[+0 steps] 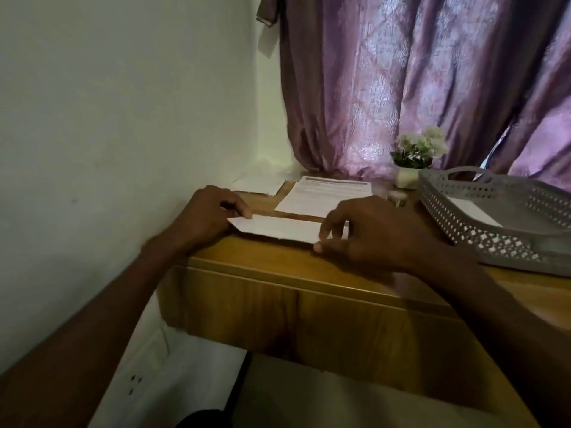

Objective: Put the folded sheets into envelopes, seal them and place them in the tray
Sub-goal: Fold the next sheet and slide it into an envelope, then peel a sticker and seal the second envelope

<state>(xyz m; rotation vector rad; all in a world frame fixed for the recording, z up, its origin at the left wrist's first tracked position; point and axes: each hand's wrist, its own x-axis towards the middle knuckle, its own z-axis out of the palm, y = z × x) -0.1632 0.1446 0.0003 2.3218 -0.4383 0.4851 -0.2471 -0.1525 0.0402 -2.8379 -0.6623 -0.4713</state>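
A white envelope (pixel 278 228) lies flat near the front edge of the wooden desk (pixel 278 264). My left hand (pixel 207 214) pinches its left end, fingertips on the top edge. My right hand (pixel 367 233) pinches its right end between thumb and fingers. A printed sheet (pixel 324 196) lies just behind the envelope. More white paper (pixel 262 185) sits at the back left by the wall. The grey perforated tray (pixel 494 242) stands at the right with a white envelope (pixel 472 211) inside it.
A small white pot of white flowers (pixel 414 162) stands at the back by the purple curtain (pixel 417 81). A small round object (pixel 397 197) sits left of the tray. The wall (pixel 123 118) borders the desk on the left.
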